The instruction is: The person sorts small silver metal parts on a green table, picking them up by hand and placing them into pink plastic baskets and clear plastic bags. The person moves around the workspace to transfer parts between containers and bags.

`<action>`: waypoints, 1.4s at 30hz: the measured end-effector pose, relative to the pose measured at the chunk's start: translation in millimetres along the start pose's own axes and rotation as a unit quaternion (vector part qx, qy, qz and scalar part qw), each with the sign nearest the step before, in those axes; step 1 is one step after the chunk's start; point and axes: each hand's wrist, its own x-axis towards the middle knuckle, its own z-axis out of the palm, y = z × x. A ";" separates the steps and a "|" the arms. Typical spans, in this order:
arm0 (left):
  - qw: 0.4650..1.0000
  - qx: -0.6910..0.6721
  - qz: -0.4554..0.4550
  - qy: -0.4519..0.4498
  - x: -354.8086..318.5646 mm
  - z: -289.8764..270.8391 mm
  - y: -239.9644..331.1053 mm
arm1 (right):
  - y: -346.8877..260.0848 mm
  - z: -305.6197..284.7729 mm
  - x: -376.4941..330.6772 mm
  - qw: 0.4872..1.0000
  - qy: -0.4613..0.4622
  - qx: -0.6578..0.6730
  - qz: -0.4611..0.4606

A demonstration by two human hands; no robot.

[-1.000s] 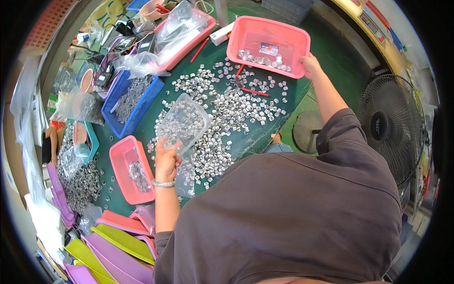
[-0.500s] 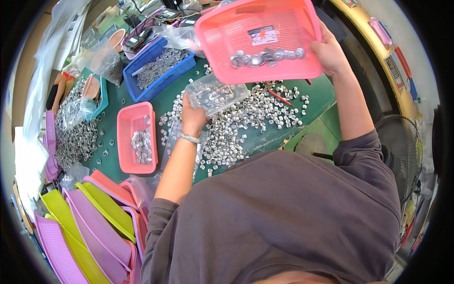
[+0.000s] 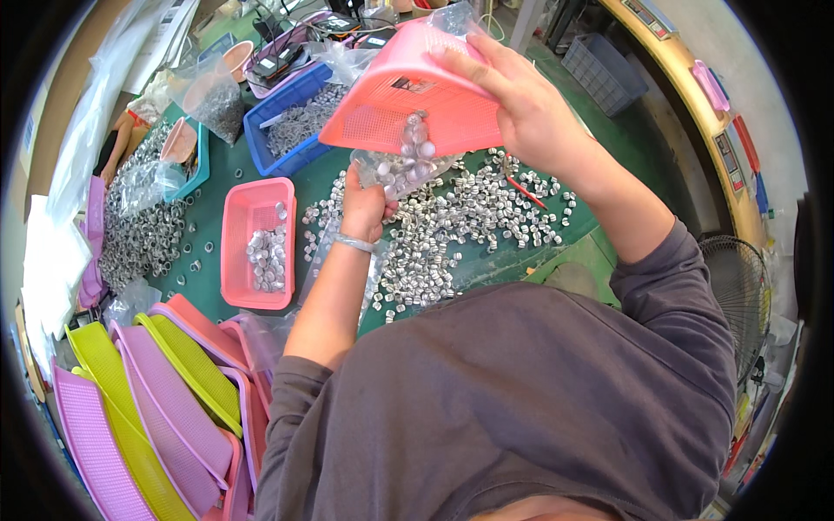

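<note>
My right hand [image 3: 530, 108] grips the rim of a large pink plastic basket [image 3: 382, 104], tilted steeply over the table. Round silvery discs [image 3: 417, 139] slide off its lower edge into a clear plastic box [image 3: 369, 162]. That box is in my left hand [image 3: 367, 204], its fingers closed round the near side, just under the basket. Much of the box is hidden by the basket and the discs. Beneath and around it lie many small shiny metal rings [image 3: 426, 260] in a loose heap. A smaller pink basket [image 3: 230, 252] with more discs stands left of my left forearm.
A blue bin [image 3: 261, 148] of small metal parts stands behind the small basket. Farther left is a heap of metal rings [image 3: 139, 247] beside a teal tray [image 3: 200, 165], with another person's arm [image 3: 117, 148] near it. Stacked coloured baskets [image 3: 174, 399] fill the lower left. A fan [image 3: 734, 295] stands right.
The large pink basket has gone from nearly level to steeply tilted, moving left over the clear box. Discs that lay along its near side now pour into the box.
</note>
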 end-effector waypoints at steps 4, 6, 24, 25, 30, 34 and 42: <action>1.000 -0.014 0.000 0.016 -0.9 0.9 2.4 | -6.7 -9.0 -3.1 0.995 0.006 -0.065 -0.073; 1.000 -0.017 -0.008 0.024 2.0 1.5 2.2 | -4.8 -14.7 -5.7 0.992 0.019 -0.096 -0.083; 0.998 -0.021 -0.031 0.048 13.4 -28.2 -2.0 | 224.7 -64.2 -255.7 0.615 0.483 0.294 0.549; 0.997 -0.029 -0.031 0.059 12.2 -35.2 -1.9 | 218.6 -53.9 -264.6 0.564 0.499 0.329 0.570; 0.993 -0.064 -0.020 0.098 13.1 -62.9 3.1 | 242.0 -6.8 -305.5 0.489 0.435 0.426 0.625; 0.987 -0.094 0.006 0.133 14.6 -71.3 12.2 | 228.7 17.7 -259.2 0.440 0.362 0.468 0.676; 0.970 -0.168 0.060 0.166 39.5 -74.4 31.4 | 232.1 15.1 -260.4 0.524 0.344 0.093 0.774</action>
